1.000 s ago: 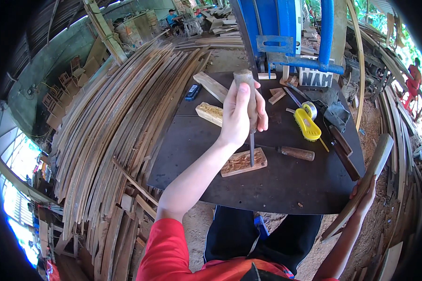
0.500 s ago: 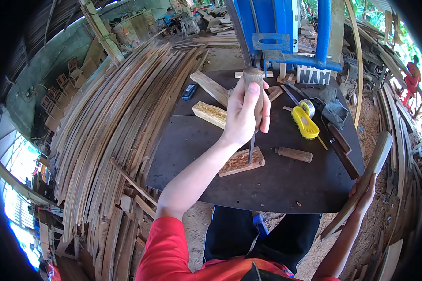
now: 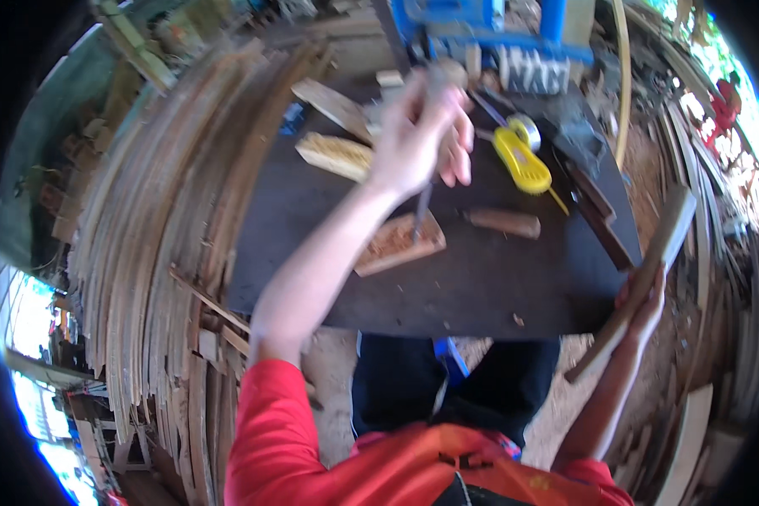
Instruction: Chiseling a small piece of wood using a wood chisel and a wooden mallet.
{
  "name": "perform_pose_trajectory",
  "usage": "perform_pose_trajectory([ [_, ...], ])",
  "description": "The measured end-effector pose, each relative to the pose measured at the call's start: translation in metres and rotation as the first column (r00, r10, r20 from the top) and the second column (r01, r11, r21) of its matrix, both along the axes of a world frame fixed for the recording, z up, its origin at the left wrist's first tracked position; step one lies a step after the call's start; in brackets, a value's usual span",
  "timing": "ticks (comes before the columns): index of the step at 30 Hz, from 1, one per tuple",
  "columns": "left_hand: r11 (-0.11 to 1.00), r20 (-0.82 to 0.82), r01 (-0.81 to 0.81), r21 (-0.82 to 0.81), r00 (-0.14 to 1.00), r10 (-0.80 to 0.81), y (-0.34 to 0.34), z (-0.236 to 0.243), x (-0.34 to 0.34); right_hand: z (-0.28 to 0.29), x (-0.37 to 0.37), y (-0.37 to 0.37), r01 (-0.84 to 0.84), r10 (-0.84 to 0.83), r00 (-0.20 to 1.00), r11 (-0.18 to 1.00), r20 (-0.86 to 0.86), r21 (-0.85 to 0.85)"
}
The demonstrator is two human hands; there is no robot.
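My left hand [image 3: 422, 139] is wrapped round the wooden handle of a chisel [image 3: 423, 205], held nearly upright. Its blade tip meets the rough, hollowed face of a small wooden block [image 3: 388, 253] lying on the dark table. On the right, my right hand [image 3: 643, 305] grips a long wooden bar [image 3: 662, 240], slanting beside the table's right edge. A second wooden-handled tool [image 3: 503, 222] lies to the right of the block. Motion blurs my left hand and the chisel handle.
On the dark table [image 3: 329, 295] are a yellow brush [image 3: 521, 160], a tape roll [image 3: 524, 132], a dark-bladed tool [image 3: 603, 223] and pale wood pieces [image 3: 333, 156]. A blue metal frame [image 3: 497, 34] stands at the far side. Long planks [image 3: 169, 169] are stacked on the left.
The whole view has shifted, so the table and tools sit higher and further left. Both hands keep their holds, and the chisel tip stays on the block.
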State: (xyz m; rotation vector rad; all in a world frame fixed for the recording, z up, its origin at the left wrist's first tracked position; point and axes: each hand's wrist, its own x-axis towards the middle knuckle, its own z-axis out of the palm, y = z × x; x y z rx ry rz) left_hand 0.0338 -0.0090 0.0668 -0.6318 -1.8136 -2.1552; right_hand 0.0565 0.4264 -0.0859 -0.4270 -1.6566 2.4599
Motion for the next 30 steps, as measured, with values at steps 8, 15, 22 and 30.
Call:
perform_pose_trajectory([
  [8,0.998,-0.152,-0.021,0.057,0.988,0.030,0.002,-0.010,-0.009,0.029,0.013,-0.025,-0.061,0.060,0.991,0.998,-0.121,-0.007],
  [15,0.999,-0.174,-0.030,0.046,0.984,0.037,0.009,-0.008,-0.015,0.029,0.014,-0.027,-0.057,0.058,0.991,0.998,-0.124,0.005],
  [22,1.000,-0.074,0.027,-0.001,0.997,-0.027,0.017,-0.016,-0.018,0.030,0.015,-0.030,-0.042,0.042,0.993,0.999,-0.113,0.002],
  [30,0.966,0.018,0.154,-0.206,0.988,-0.153,0.026,-0.014,-0.035,0.029,0.013,-0.028,-0.047,0.047,0.992,0.999,-0.116,0.005],
])
